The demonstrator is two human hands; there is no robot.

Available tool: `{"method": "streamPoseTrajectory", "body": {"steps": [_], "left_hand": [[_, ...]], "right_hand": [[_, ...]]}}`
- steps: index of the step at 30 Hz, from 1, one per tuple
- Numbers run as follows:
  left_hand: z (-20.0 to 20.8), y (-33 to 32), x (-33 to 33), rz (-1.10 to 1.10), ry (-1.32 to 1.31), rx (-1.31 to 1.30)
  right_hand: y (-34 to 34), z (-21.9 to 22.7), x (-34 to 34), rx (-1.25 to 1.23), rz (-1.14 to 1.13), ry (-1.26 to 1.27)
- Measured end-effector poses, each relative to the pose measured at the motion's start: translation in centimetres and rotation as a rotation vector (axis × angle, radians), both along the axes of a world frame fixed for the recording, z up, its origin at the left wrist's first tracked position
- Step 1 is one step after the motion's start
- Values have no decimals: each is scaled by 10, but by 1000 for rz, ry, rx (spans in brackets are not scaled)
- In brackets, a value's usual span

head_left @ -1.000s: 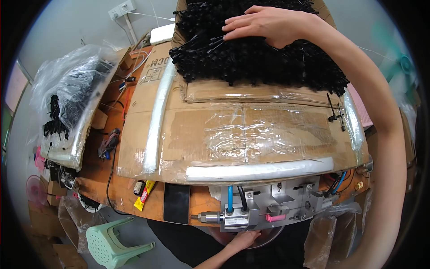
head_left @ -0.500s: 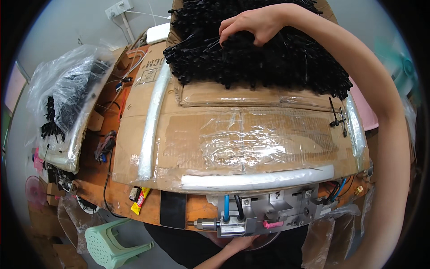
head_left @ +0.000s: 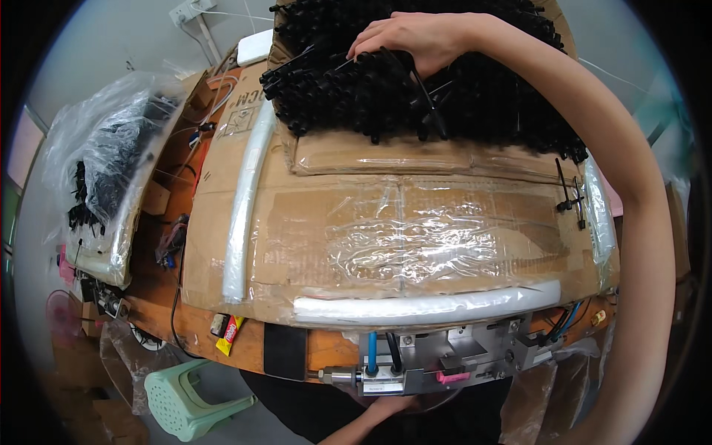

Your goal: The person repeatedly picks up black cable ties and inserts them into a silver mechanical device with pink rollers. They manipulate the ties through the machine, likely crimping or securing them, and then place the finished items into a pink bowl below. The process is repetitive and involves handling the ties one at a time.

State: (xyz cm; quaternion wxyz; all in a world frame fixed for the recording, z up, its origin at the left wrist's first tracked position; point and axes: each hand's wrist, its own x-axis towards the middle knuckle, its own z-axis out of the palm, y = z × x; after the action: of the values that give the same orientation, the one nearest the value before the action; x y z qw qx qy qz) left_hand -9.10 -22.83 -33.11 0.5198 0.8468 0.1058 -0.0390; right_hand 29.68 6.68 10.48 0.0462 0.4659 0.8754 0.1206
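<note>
A large heap of thin black plastic sticks with thicker ends [head_left: 334, 104] fills the open cardboard box at the top. My right hand [head_left: 419, 41] reaches into this heap from the right, its fingers curled down among the pieces. One black stick [head_left: 424, 93] slants down from under the hand, in its grip. Below the table's front edge, my left hand [head_left: 391, 404] is behind and under a metal fixture [head_left: 445, 356] with blue and black air tubes; its fingers are hidden. Several loose black sticks [head_left: 569, 199] lie on the cardboard at the right.
A taped cardboard sheet [head_left: 297, 230] with white padded strips [head_left: 430, 300] covers the orange table. To the left, a plastic-wrapped box [head_left: 119, 222] holds more black pieces. A yellow and red tube [head_left: 230, 335] lies near the front edge. A green stool [head_left: 178, 400] stands below.
My right hand has shifted slightly left in the heap, and a black stick now shows raised beneath it. The left hand stays under the fixture. The whole view has shifted slightly.
</note>
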Motion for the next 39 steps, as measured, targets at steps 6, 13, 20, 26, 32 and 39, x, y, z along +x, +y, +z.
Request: {"method": "streamPoseTrajectory", "body": {"steps": [6, 13, 20, 26, 32, 39], "left_hand": [[109, 28, -46, -278, 42, -48], [357, 231, 35, 270, -444, 807], [383, 329, 139, 332, -623, 1257], [393, 345, 150, 242, -633, 1140], [393, 339, 148, 219, -665, 1463], [388, 344, 145, 342, -832, 1089]], "right_hand": [[-1, 5, -10, -50, -67, 39], [-6, -2, 4, -15, 3, 88], [0, 0, -9, -106, -3, 190], [5, 6, 1, -111, 96, 119], [10, -3, 5, -43, 176, 120], [9, -2, 10, -2, 227, 203]]}}
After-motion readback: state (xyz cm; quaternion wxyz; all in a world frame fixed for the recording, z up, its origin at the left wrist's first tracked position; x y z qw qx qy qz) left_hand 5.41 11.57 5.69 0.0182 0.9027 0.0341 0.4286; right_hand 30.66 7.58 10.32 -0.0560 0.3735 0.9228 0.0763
